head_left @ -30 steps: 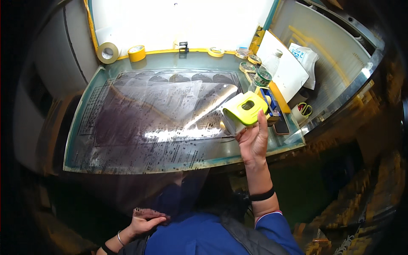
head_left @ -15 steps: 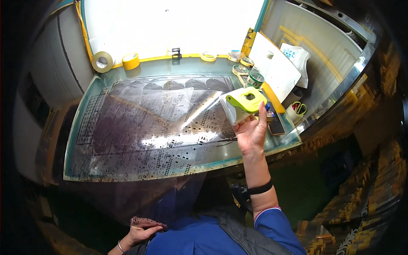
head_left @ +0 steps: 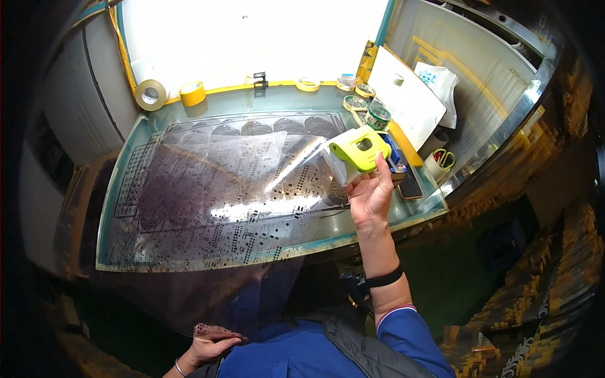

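Observation:
In my right hand (head_left: 370, 196) is a lime-green and white hole punch (head_left: 353, 151), raised above the right part of the glass-topped table (head_left: 353, 222). My thumb rests against its green lever and the fingers are beneath its base. Low in the picture, near my body, my left hand (head_left: 213, 345) is closed on the near edge of a large see-through film sheet (head_left: 208, 246) with a dark pattern of dots and pads. This sheet stretches from the hand up over the table. Under it lie other patterned films, partly hidden, with dark rounded shapes (head_left: 257, 128) along the far side.
Tape rolls (head_left: 150, 95) and a yellow tape roll (head_left: 193, 94) stand at the far left. Along the back are a black clip (head_left: 259, 80) and several more rolls. At the right are a green-rimmed roll (head_left: 378, 114), a blue box (head_left: 397, 157), a phone (head_left: 410, 185) and a cup with scissors (head_left: 440, 165).
The hole punch has tipped slightly in my right hand, its lever swinging a little down and left, so more of the blue box shows behind it. My left hand stays in place.

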Demonstrator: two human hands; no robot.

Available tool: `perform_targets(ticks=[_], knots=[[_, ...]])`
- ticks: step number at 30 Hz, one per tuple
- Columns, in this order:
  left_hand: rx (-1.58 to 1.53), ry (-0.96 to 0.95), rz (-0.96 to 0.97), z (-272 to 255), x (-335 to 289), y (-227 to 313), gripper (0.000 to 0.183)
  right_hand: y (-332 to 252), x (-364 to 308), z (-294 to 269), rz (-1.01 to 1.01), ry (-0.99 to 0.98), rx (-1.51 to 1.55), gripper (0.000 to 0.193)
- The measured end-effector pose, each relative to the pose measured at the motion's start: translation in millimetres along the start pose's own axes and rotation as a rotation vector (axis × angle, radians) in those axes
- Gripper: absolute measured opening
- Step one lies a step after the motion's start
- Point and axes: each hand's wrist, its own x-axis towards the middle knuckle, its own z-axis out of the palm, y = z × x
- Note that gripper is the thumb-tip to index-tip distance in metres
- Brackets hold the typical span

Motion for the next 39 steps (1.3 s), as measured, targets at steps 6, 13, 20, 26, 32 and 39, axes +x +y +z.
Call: perform_targets(ticks=[6, 13, 20, 26, 32, 39], knots=[[0.083, -0.020, 0.041, -2.0, -1.8, -3.0, 0.009, 0.1, -1.5, 0.1, -0.058, -0.018, -0.106, 0.050], [0.006, -0.017, 0.058, 3.4, 10.6, 14.3, 0.010, 14.5, -48.2, -2.6, 0.108, -0.133, -0.115, 0.057], [-0.109, -0.041, -0.040, 6.6, 13.1, 11.9, 0.012, 26.7, -63.1, -9.3, 0.174, -0.160, -0.003, 0.049], [-0.115, -0.055, 0.009, 9.5, 13.9, 12.2, 0.011, 33.0, -65.3, -3.3, 0.150, -0.119, 0.030, 0.049], [-0.122, -0.058, 0.019, 10.4, 14.6, 14.8, 0.011, 35.1, -64.2, -2.8, 0.153, -0.123, 0.015, 0.051], [-0.115, -0.081, 0.023, 9.4, 15.6, 11.4, 0.011, 37.3, -65.1, -3.9, 0.145, -0.087, -0.006, 0.047]])
